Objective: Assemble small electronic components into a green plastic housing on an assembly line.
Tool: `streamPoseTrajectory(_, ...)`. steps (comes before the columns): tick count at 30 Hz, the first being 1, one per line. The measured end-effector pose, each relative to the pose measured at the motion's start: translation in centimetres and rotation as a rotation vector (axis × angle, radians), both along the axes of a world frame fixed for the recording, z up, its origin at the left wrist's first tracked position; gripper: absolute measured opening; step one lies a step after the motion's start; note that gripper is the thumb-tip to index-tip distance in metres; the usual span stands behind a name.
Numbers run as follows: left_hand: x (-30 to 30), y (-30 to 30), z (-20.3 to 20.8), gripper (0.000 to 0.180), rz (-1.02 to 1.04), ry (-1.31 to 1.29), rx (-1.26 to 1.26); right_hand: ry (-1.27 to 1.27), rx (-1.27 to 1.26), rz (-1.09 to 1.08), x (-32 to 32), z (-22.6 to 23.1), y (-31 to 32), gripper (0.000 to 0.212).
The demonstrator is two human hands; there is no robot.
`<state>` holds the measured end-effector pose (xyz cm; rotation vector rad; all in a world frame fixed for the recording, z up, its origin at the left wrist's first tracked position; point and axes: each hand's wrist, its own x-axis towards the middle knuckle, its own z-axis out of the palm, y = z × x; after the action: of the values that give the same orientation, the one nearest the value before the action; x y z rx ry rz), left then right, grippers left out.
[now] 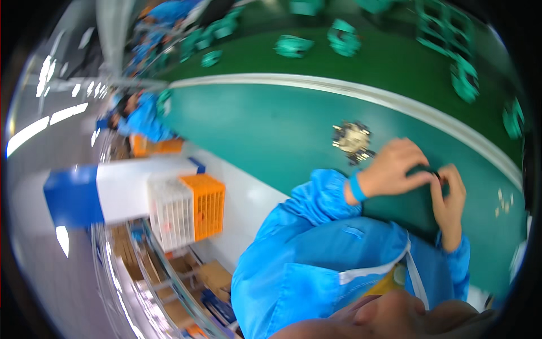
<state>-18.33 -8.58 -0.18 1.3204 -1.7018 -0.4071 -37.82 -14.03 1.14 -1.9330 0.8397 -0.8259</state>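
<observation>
Closest in, your blue smock sleeves fill the lower part of the view, and both forearms rise onto the green work mat [271, 130]. Your left hand [395, 166] is curled, fingers bent in, thumb and forefinger pinched onto a small dark part [436, 175]. Your right hand [450, 195] meets it from the other side, fingers folded tight, fingertips on that same dark part. So both hands are nearly closed, pinching the one small piece between them, just above the mat. What kind of piece it is I cannot tell, it is too small and mostly covered by your fingers. There is a blue wristband [355, 186] on your left wrist, right at the cuff.

Just beyond your left hand, nearly touching the knuckles, a metal assembly [351, 139] with pale and dark bits lies on the mat. Off to your right, well apart, a few tiny loose pieces [502, 202] are scattered on the green.

Further out, a pale strip [361, 90] borders the mat, and past it a darker green belt [361, 59] carries teal parts [293, 46]. Over on your left, an orange crate [208, 206] sits beside a white one [169, 213], and another person in blue [141, 116] works farther along the line.
</observation>
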Motion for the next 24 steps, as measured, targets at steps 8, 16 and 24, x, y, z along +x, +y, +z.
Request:
streamPoseTrajectory(8,-0.3,0.5,-0.4,0.013,0.006,-0.012,-0.030,0.026,0.004,0.032,-0.6,-0.9,0.0,0.010)
streamPoseTrajectory(16,-0.5,0.6,-1.2,0.014,-0.012,-0.012,-0.028,0.026,0.025,0.067,-0.8,-1.1,0.1,0.010)
streamPoseTrajectory(24,-0.8,0.3,-1.4,0.013,-0.016,-0.076,-0.071,0.077,0.045,-0.001,-0.8,-1.2,0.0,0.009)
